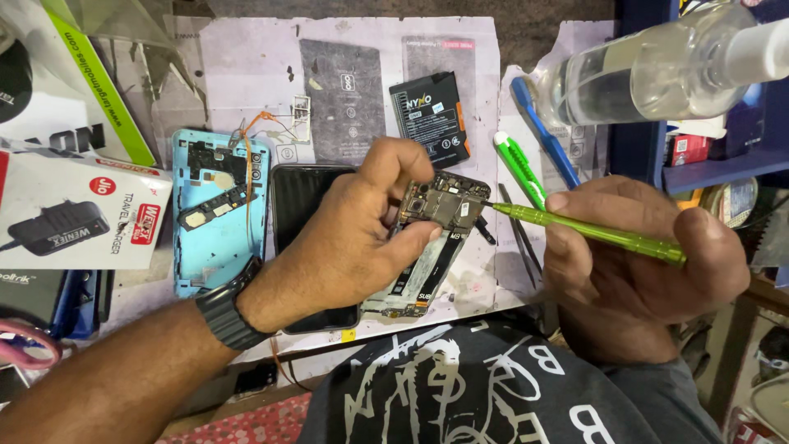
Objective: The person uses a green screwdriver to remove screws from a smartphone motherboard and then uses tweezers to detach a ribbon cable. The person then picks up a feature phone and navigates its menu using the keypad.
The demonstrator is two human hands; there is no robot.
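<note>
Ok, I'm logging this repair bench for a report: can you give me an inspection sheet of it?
Surface: paper-covered bench, stained.
Job's things: opened phone, boards exposed; green screwdriver, tip at its upper edge.
Clutter: blue back cover, black battery, second green tool, blue tool, charger box, clear bottle.
Grippers: left hand grips the phone; right hand holds the screwdriver.
Cables: orange wire over the cover.
Surroundings: blue shelf.

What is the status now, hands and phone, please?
Left hand grips opened phone. Right hand holds green screwdriver, tip at phone's top edge. Nothing in between.
</note>
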